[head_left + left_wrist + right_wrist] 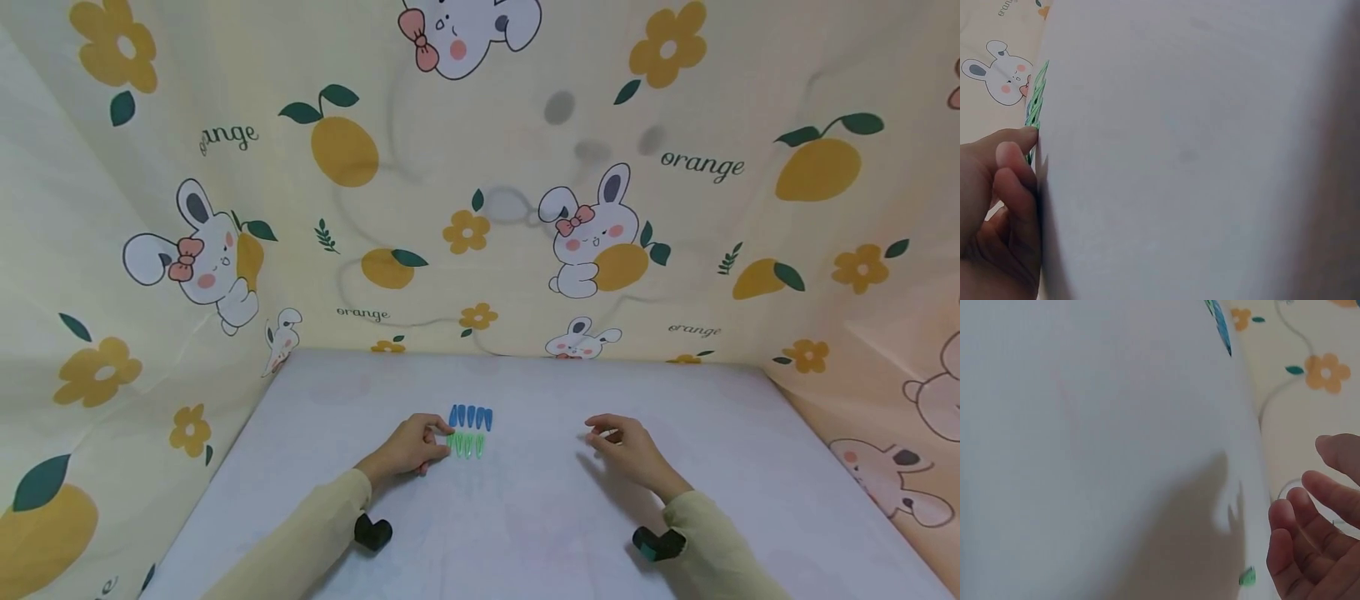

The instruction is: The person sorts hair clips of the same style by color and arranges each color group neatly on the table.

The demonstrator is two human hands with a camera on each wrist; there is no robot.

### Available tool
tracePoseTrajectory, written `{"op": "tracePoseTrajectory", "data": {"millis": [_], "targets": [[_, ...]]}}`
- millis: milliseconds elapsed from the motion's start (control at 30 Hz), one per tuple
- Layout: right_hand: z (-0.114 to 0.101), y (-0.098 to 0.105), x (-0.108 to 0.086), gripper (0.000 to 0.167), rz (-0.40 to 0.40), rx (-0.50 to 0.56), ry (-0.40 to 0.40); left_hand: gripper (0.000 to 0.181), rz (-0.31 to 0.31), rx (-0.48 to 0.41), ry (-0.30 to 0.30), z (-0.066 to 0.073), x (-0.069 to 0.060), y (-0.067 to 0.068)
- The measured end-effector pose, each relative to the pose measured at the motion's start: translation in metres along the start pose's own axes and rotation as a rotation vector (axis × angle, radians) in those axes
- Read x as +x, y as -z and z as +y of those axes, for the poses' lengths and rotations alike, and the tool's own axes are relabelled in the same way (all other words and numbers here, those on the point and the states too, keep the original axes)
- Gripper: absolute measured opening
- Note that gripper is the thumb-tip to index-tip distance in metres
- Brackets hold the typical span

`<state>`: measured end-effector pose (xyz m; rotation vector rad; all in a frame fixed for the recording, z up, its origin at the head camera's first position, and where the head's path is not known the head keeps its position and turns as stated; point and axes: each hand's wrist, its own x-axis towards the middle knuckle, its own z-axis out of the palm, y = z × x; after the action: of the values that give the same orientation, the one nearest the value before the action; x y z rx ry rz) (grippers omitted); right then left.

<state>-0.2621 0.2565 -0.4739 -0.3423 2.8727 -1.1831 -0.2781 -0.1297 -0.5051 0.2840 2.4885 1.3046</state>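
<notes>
Several blue snap hair clips [471, 417] lie side by side in a row on the table. Just in front of them is a second row, of green snap hair clips [468, 446]. My left hand [411, 443] is at the left end of the green row, thumb and index finger pinching the leftmost clip at its two ends. In the left wrist view the fingers partly hide the green clips [1037, 94]. My right hand [624, 446] hovers over the table to the right of both rows, fingers loosely bent, with nothing visible in it.
A white-covered table [540, 517] lies under both hands. Behind and beside it hangs a cream cloth [510, 275] printed with rabbits and oranges. A small green patch [1247, 576] shows below the right fingers; I cannot tell what it is.
</notes>
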Motion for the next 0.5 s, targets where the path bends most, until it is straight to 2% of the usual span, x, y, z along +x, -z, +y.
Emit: {"op": "tracePoseTrajectory", "data": {"millis": [333,500], "targets": [[0.025,0.017,0.001,0.031,0.025,-0.008,0.013,0.032,-0.007,-0.008,-0.020,-0.001,-0.001,0.001],[0.036,0.018,0.004,0.033,0.012,0.013,-0.058,0.032,-0.002,0.001,-0.011,0.001,-0.002,0.000]]}}
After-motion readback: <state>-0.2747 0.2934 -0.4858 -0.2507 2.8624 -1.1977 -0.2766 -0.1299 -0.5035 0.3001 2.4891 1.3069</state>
